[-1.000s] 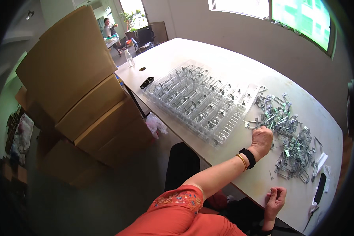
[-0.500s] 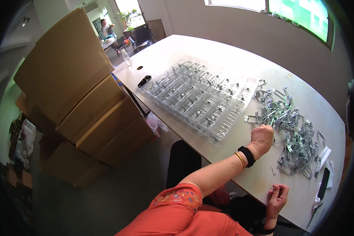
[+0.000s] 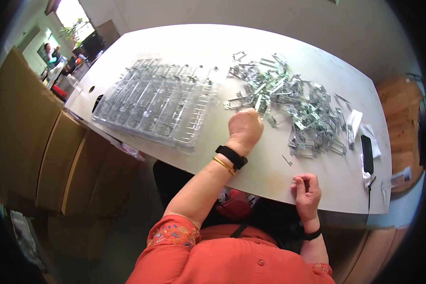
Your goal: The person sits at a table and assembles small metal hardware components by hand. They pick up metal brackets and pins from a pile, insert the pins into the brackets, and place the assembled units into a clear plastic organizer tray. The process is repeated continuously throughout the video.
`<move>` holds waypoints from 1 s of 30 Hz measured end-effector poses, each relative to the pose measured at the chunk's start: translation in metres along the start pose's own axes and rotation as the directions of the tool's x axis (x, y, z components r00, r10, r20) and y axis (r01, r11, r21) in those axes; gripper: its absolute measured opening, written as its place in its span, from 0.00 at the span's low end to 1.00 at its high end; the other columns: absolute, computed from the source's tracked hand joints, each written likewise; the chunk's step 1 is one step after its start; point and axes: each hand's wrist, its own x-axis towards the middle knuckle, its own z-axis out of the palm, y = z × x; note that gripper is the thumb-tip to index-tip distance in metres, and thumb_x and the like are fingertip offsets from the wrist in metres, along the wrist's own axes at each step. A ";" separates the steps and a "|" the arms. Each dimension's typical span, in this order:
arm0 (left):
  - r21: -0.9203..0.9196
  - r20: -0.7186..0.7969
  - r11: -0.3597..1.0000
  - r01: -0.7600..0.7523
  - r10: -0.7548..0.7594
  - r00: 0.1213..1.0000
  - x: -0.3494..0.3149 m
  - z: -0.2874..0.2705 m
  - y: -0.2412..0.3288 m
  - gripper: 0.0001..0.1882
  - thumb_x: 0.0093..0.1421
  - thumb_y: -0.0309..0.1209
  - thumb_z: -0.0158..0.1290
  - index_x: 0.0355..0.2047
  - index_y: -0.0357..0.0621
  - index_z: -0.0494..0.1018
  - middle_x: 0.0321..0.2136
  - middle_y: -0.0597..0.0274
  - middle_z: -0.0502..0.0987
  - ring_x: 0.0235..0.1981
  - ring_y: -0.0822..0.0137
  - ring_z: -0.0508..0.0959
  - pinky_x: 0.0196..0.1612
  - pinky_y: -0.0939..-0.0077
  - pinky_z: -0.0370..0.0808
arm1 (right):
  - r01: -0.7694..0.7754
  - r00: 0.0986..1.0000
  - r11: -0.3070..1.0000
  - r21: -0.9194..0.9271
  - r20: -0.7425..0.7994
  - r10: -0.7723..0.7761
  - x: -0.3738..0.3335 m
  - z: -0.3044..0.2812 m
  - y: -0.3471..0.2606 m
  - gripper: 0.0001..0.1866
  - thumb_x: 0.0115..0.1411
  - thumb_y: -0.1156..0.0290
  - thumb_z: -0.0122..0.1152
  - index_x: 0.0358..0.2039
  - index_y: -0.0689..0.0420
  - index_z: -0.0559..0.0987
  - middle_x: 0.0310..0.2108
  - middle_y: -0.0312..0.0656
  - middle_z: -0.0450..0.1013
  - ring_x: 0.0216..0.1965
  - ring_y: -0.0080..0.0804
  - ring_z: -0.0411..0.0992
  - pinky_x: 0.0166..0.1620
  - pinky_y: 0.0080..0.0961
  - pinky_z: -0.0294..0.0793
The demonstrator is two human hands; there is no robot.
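Observation:
My left hand (image 3: 245,127) is closed at the near left edge of a heap of silvery metal brackets (image 3: 312,111). Its fingertips are turned away, next to a bracket (image 3: 261,102) in the heap; whether they grip it is hidden. Low over the table's near edge, my right hand (image 3: 308,193) pinches thumb and forefinger together. A tiny dark tip shows there, too small to name. Between that hand and the heap lies one thin metal piece (image 3: 288,161). Left of my left hand, clear plastic trays (image 3: 151,106) with divided compartments hold small metal parts.
The white table (image 3: 265,175) carries a black flat object (image 3: 367,154) and white crumpled paper (image 3: 354,122) at the right. Big cardboard boxes (image 3: 21,128) stand left of the table. A wooden stool (image 3: 398,123) is at far right. Another person (image 3: 52,54) is in the far background.
The view has swung to the right, so table and trays sit further left in the picture. My left hand stays at the heap's near left edge; my right hand still pinches near the table edge.

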 end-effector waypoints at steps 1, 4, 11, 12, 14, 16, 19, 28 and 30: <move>-0.009 -0.005 1.000 0.008 -0.008 1.000 0.001 -0.002 -0.001 0.16 0.64 0.33 0.53 0.23 0.38 0.81 0.24 0.39 0.82 0.29 0.39 0.85 0.35 0.47 0.82 | 0.005 1.000 1.000 0.007 -0.004 -0.005 0.000 0.001 0.000 0.04 0.75 0.72 0.63 0.44 0.58 0.77 0.32 0.37 0.79 0.30 0.21 0.79 0.35 0.21 0.77; -0.018 0.001 1.000 0.022 -0.022 1.000 0.001 -0.006 -0.003 0.17 0.65 0.35 0.52 0.24 0.38 0.81 0.25 0.39 0.82 0.30 0.38 0.84 0.38 0.47 0.82 | -0.001 1.000 1.000 0.015 -0.006 0.001 -0.002 0.000 0.004 0.05 0.75 0.73 0.63 0.44 0.59 0.77 0.33 0.37 0.79 0.30 0.22 0.80 0.35 0.21 0.78; -0.067 0.021 0.997 0.042 -0.041 0.999 0.002 -0.016 -0.008 0.17 0.66 0.35 0.52 0.25 0.38 0.81 0.25 0.40 0.82 0.30 0.39 0.84 0.37 0.49 0.82 | -0.002 0.999 0.999 0.046 0.034 0.001 0.001 -0.002 -0.002 0.06 0.75 0.71 0.62 0.46 0.59 0.77 0.36 0.35 0.79 0.33 0.19 0.79 0.39 0.18 0.78; -0.097 0.037 0.993 0.068 -0.064 0.997 0.002 -0.016 -0.007 0.17 0.67 0.35 0.53 0.26 0.37 0.81 0.25 0.39 0.82 0.30 0.38 0.84 0.38 0.48 0.81 | 0.003 1.000 0.999 0.044 0.029 -0.004 0.001 -0.003 -0.002 0.05 0.75 0.72 0.62 0.46 0.59 0.77 0.36 0.36 0.79 0.33 0.19 0.79 0.39 0.19 0.78; -0.123 0.036 0.990 0.073 -0.069 0.997 0.002 -0.014 -0.010 0.17 0.67 0.35 0.52 0.25 0.37 0.80 0.25 0.39 0.81 0.30 0.37 0.83 0.37 0.47 0.80 | 0.018 0.999 0.999 0.038 0.029 -0.019 0.002 -0.003 -0.001 0.05 0.75 0.72 0.62 0.46 0.59 0.77 0.35 0.36 0.79 0.33 0.20 0.79 0.38 0.19 0.79; -0.144 0.036 0.987 0.078 -0.073 0.997 0.000 -0.014 -0.012 0.17 0.67 0.34 0.52 0.25 0.37 0.80 0.24 0.39 0.81 0.28 0.37 0.82 0.35 0.47 0.79 | 0.031 0.999 0.999 0.041 0.012 -0.032 0.002 -0.002 -0.002 0.05 0.75 0.72 0.63 0.44 0.59 0.77 0.33 0.38 0.79 0.31 0.23 0.81 0.37 0.21 0.79; -0.192 0.036 0.978 0.080 -0.074 0.997 -0.007 -0.020 -0.012 0.17 0.69 0.33 0.53 0.24 0.36 0.79 0.20 0.44 0.79 0.23 0.46 0.81 0.30 0.54 0.77 | 0.034 0.999 0.999 0.037 0.002 -0.034 0.002 -0.003 -0.002 0.05 0.74 0.72 0.64 0.44 0.59 0.77 0.32 0.39 0.79 0.31 0.25 0.81 0.36 0.23 0.79; -0.381 0.153 0.899 0.216 -0.169 0.974 -0.024 -0.036 -0.018 0.16 0.71 0.31 0.55 0.30 0.31 0.82 0.19 0.58 0.82 0.18 0.70 0.83 0.22 0.74 0.77 | 0.024 1.000 1.000 0.018 0.009 -0.025 0.002 -0.004 -0.003 0.05 0.74 0.72 0.64 0.43 0.59 0.77 0.32 0.39 0.79 0.30 0.26 0.81 0.35 0.24 0.79; -0.327 0.131 0.927 0.182 -0.146 0.980 -0.025 -0.031 -0.028 0.16 0.71 0.31 0.55 0.31 0.30 0.82 0.19 0.58 0.82 0.18 0.70 0.83 0.23 0.73 0.77 | 0.026 1.000 0.999 0.021 0.007 -0.027 0.002 -0.004 -0.003 0.05 0.74 0.72 0.64 0.43 0.59 0.77 0.32 0.39 0.79 0.30 0.26 0.81 0.35 0.24 0.79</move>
